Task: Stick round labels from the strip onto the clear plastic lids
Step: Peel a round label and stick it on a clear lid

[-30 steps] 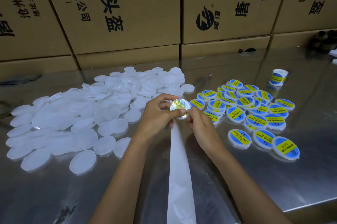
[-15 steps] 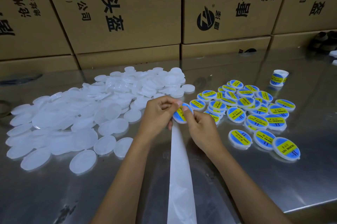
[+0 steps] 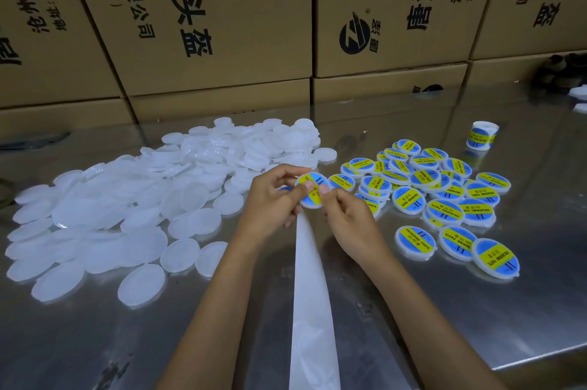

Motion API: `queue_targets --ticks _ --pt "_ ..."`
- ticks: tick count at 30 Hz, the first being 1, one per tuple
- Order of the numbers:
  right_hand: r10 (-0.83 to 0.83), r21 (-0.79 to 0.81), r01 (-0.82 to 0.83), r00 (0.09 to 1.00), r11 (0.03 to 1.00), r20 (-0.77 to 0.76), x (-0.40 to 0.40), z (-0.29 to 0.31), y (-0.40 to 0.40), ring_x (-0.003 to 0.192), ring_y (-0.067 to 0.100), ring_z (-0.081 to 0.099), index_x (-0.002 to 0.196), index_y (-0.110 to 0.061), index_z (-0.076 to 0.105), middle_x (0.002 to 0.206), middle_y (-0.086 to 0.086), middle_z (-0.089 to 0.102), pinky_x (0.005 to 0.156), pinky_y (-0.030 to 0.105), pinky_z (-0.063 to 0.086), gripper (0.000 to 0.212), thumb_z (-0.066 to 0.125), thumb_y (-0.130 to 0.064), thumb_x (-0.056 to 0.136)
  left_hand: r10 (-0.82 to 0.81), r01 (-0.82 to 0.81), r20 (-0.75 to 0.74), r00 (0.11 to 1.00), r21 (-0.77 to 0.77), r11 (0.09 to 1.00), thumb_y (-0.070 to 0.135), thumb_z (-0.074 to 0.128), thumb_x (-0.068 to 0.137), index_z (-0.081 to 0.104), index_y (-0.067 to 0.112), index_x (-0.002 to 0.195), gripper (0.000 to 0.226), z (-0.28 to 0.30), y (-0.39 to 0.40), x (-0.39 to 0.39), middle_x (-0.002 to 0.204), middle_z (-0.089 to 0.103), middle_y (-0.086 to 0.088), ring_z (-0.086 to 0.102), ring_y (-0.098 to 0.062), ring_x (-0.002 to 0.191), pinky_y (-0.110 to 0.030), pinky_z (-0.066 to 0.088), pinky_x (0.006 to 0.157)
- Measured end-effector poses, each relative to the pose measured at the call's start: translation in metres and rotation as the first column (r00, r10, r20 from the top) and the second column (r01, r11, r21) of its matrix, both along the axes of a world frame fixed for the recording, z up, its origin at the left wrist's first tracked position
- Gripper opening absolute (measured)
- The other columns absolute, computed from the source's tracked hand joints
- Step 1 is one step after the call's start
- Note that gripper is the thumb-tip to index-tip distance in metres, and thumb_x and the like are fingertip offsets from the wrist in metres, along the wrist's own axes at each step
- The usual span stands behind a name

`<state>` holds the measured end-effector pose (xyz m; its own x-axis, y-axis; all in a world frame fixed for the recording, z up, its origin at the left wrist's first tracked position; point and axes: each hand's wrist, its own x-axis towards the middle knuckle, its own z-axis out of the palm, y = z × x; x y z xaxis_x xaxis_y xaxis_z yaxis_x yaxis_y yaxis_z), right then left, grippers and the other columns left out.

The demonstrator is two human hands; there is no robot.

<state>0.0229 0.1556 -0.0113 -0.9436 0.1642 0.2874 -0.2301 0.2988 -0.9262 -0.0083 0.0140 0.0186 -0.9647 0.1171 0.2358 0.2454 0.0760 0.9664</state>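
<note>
Both hands, left hand (image 3: 273, 199) and right hand (image 3: 346, 218), pinch labelled lid (image 3: 313, 189) just above strip (image 3: 309, 278). Labelled pile (image 3: 438, 196) right of strip; far larger bare-lid heap (image 3: 143, 199) left, undone.

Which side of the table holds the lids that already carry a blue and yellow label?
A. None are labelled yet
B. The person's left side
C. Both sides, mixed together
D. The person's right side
D: the labelled lids lie in a group to the right of the hands, while the plain clear lids are heaped on the left; no labelled lid shows in that heap.
</note>
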Motion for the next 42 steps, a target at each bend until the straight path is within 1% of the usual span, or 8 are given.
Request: queue_targets --ticks 7,12,24,29,34,36,40,42 --pt "0.097 -0.091 -0.089 0.992 0.992 0.083 0.000 0.003 0.004 0.048 0.011 0.032 0.072 0.002 0.055 0.055 0.003 0.042 0.045 0.018 0.028 0.046 0.058 -0.035 0.098 0.094 -0.097 0.052 0.994 0.057 0.994 0.025 0.067 0.096 0.079 0.019 0.099 0.014 -0.004 0.001 -0.001 0.069 0.065 -0.019 0.047 -0.021 0.048 -0.022 0.037 0.037" --pt "-0.008 -0.284 0.067 0.979 0.957 0.205 -0.006 0.001 0.012 0.038 0.009 0.033 0.071 -0.009 0.058 0.049 -0.004 0.044 0.036 0.022 0.029 0.039 0.058 -0.037 0.098 0.182 -0.201 0.144 0.973 0.133 0.971 0.016 0.057 0.100 0.074 0.023 0.101 0.019 -0.004 -0.006 -0.006 0.084 0.076 -0.005 0.056 -0.013 0.046 -0.021 0.037 0.036" --pt "-0.113 -0.723 0.272 0.958 0.634 0.262 -0.011 0.005 0.034 0.045 0.011 0.044 0.086 -0.006 0.062 0.054 0.002 0.050 0.040 0.021 0.040 0.022 0.053 -0.019 0.101 0.399 -0.382 0.097 0.912 -0.154 0.911 0.008 0.053 0.094 0.072 0.025 0.101 0.026 -0.018 -0.021 -0.018 0.102 0.072 -0.004 0.064 -0.019 0.068 -0.032 0.055 0.057" --pt "-0.101 -0.550 0.231 0.961 0.803 0.257 -0.009 0.003 0.026 0.044 0.010 0.047 0.092 -0.006 0.067 0.062 0.006 0.054 0.042 0.023 0.043 0.017 0.050 -0.007 0.096 0.338 -0.317 0.038 0.941 -0.257 0.913 0.016 0.048 0.103 0.068 0.025 0.125 0.031 -0.021 -0.015 -0.018 0.129 0.063 -0.004 0.063 -0.024 0.114 -0.042 0.056 0.096" --pt "-0.108 -0.057 0.110 0.993 0.992 0.047 -0.007 -0.007 0.005 0.071 0.005 0.058 0.095 -0.016 0.066 0.082 -0.003 0.064 0.069 0.018 0.048 0.009 0.059 -0.009 0.094 0.118 -0.090 0.066 0.991 -0.336 0.938 0.001 0.045 0.099 0.049 0.026 0.147 0.054 -0.021 -0.009 -0.015 0.144 0.056 0.002 0.053 -0.010 0.124 -0.022 0.041 0.101" --pt "-0.072 0.113 0.072 0.997 0.991 -0.004 -0.005 -0.013 0.002 0.078 0.008 0.058 0.100 -0.017 0.066 0.087 -0.007 0.063 0.076 0.021 0.047 0.012 0.061 -0.011 0.091 0.246 -0.228 -0.013 0.969 -0.429 0.874 -0.003 0.045 0.094 0.052 0.021 0.145 0.057 -0.022 -0.015 -0.016 0.147 0.054 -0.002 0.051 -0.019 0.132 -0.029 0.039 0.107" --pt "-0.051 0.157 0.055 0.998 0.986 -0.028 -0.005 -0.015 0.001 0.082 0.014 0.059 0.100 -0.019 0.066 0.090 -0.007 0.064 0.080 0.029 0.051 0.012 0.063 -0.013 0.090 0.486 -0.446 -0.229 0.843 -0.804 0.394 0.014 0.054 0.094 0.055 0.010 0.135 0.041 -0.025 -0.042 -0.018 0.137 0.055 -0.013 0.047 -0.033 0.128 -0.039 0.034 0.107" --pt "-0.056 0.145 0.059 0.998 0.988 -0.022 -0.006 -0.015 0.000 0.083 0.015 0.059 0.099 -0.019 0.066 0.091 -0.006 0.065 0.082 0.031 0.051 0.011 0.063 -0.013 0.090 0.504 -0.389 -0.177 0.845 -0.851 0.353 0.020 0.054 0.096 0.055 0.006 0.129 0.036 -0.025 -0.047 -0.018 0.131 0.054 -0.015 0.047 -0.033 0.123 -0.039 0.037 0.103"
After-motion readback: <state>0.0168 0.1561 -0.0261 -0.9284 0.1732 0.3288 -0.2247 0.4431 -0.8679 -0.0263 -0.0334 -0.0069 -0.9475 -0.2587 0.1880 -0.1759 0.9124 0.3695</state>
